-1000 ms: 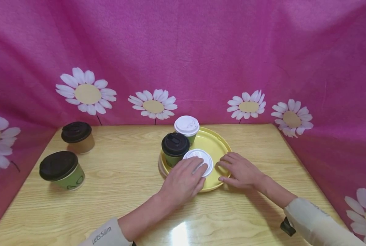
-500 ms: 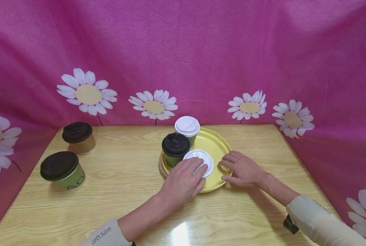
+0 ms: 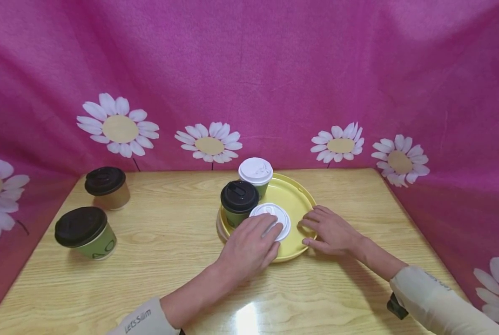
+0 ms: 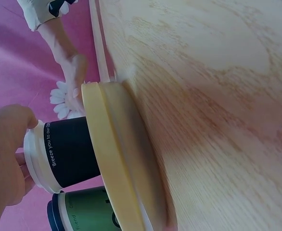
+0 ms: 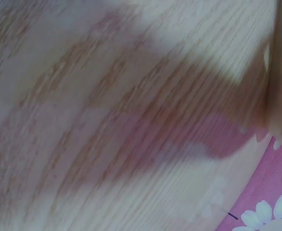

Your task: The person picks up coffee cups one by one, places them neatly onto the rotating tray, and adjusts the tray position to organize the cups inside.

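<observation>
My left hand (image 3: 248,245) holds a paper coffee cup from above, its thumb and fingers about the rim of the white lid (image 3: 285,225). In the left wrist view this cup's black sleeve (image 4: 71,151) shows below the lid. The cup stands upright on a round yellow tray (image 3: 293,193). My right hand (image 3: 334,230) rests on the tray's right rim, fingers loosely bent over the inside. Also on the tray are a green cup with a black lid (image 3: 239,197) and a white-lidded green cup (image 3: 255,172) behind it.
At the table's left stand a brown cup with a black lid (image 3: 107,186) and a larger green cup with a black lid (image 3: 86,232). A pink cloth (image 3: 274,70) with daisies encloses the wooden table (image 3: 170,242) at the back and sides.
My right hand has shifted slightly to the right along the tray's rim. The left hand and the cups stay in place.
</observation>
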`<act>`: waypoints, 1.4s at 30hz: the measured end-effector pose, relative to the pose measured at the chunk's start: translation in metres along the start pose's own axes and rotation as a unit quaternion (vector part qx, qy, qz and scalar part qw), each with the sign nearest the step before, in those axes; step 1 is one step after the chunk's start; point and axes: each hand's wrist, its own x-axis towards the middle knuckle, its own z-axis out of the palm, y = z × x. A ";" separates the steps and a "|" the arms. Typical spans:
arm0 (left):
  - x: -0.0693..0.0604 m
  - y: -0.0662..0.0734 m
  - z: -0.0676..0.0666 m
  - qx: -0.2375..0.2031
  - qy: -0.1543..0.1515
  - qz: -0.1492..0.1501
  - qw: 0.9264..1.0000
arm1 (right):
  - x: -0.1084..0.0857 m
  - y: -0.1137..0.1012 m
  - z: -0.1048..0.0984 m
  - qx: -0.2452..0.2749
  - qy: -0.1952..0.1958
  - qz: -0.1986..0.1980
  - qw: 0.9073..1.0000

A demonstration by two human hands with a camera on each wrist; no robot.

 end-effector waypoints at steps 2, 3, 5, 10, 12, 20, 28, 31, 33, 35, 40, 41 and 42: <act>0.000 0.000 0.000 0.000 0.001 0.000 1.000 | -0.001 -0.001 -0.001 0.000 -0.008 0.009 1.000; 0.000 -0.001 0.000 -0.001 0.002 0.001 1.000 | -0.001 -0.002 -0.001 0.001 -0.013 0.015 1.000; 0.001 -0.001 0.000 -0.003 0.007 0.002 1.000 | -0.001 -0.003 -0.002 0.004 -0.020 0.026 0.999; 0.001 -0.004 0.001 -0.017 0.019 0.002 1.000 | -0.002 -0.007 -0.003 0.009 -0.018 0.041 0.999; 0.001 -0.004 0.000 -0.023 0.019 0.000 1.000 | -0.002 -0.010 -0.003 0.012 -0.016 0.046 0.999; -0.001 -0.007 0.000 -0.038 0.024 -0.004 0.999 | -0.002 -0.020 -0.004 0.023 -0.016 0.063 0.998; -0.003 -0.011 -0.001 -0.046 0.033 -0.007 0.998 | -0.003 -0.026 -0.003 0.019 -0.012 0.060 0.998; -0.003 -0.013 -0.001 -0.051 0.033 -0.007 0.998 | -0.003 -0.029 -0.004 0.019 -0.012 0.063 0.998; -0.004 -0.014 -0.001 -0.055 0.034 -0.007 0.998 | -0.003 -0.030 -0.004 0.019 -0.013 0.065 0.998; -0.004 -0.015 -0.002 -0.061 0.033 -0.008 0.998 | -0.004 -0.032 -0.004 0.017 -0.013 0.066 0.998; -0.005 -0.017 -0.004 -0.071 0.027 -0.012 0.997 | -0.004 -0.036 -0.004 0.013 -0.013 0.064 0.998; -0.005 -0.018 -0.004 -0.072 0.026 -0.012 0.997 | -0.004 -0.037 -0.004 0.013 -0.014 0.064 0.998; -0.006 -0.018 -0.004 -0.073 0.025 -0.012 0.997 | -0.004 -0.038 -0.004 0.013 -0.015 0.063 0.998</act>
